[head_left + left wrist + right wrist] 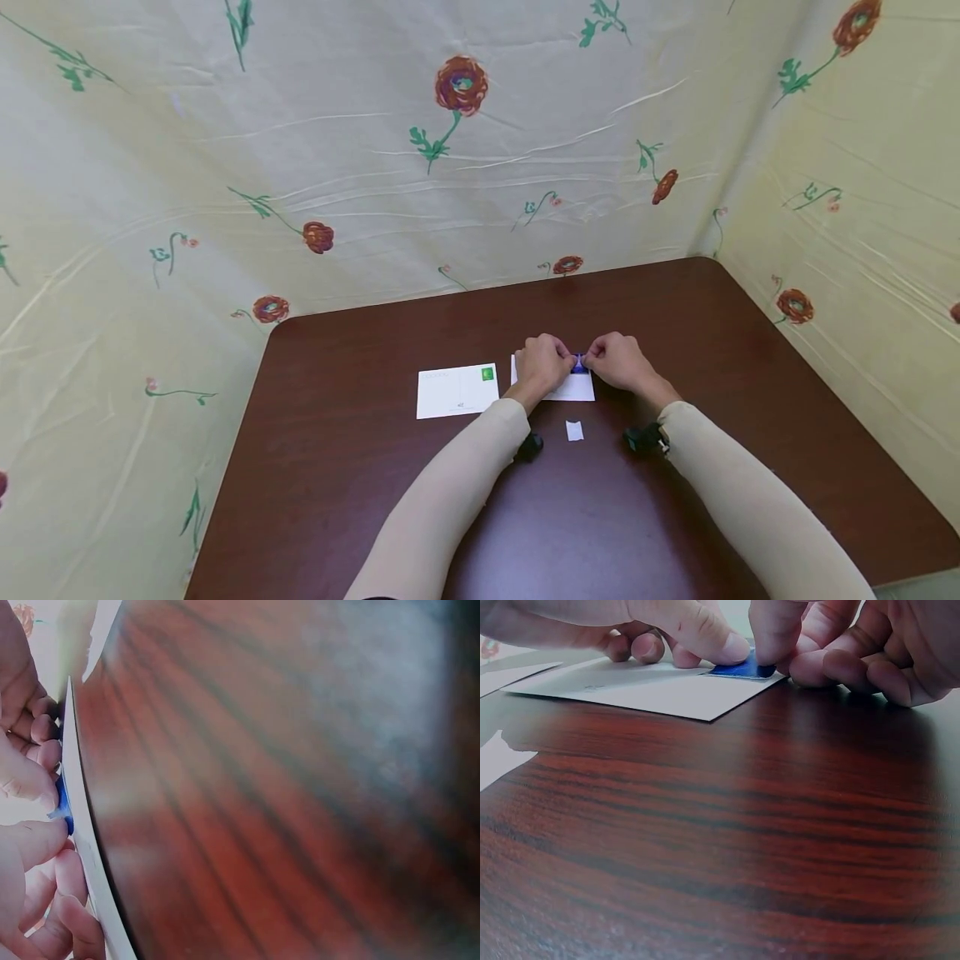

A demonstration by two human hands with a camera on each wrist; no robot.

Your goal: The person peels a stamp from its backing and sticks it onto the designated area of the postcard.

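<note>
A small blue stamp (578,367) lies at the upper right corner of a white card (573,392). My left hand (542,365) pinches the stamp's left side, its thumb lying over the blue surface in the right wrist view. From the other side my right hand (621,363) holds the stamp's right edge with thumb and fingertips. Both hands nearly meet over it. In the right wrist view the blue stamp (739,669) looks flat along the card's edge, partly covered by fingertips. The left hand and wrist hide part of the card.
To the left lies another white card (453,396) with a green stamp (487,374) in its upper right corner. A small white paper scrap (574,431) sits nearer me, between the forearms. The brown table (337,467) meets a flowered cloth (375,183) behind.
</note>
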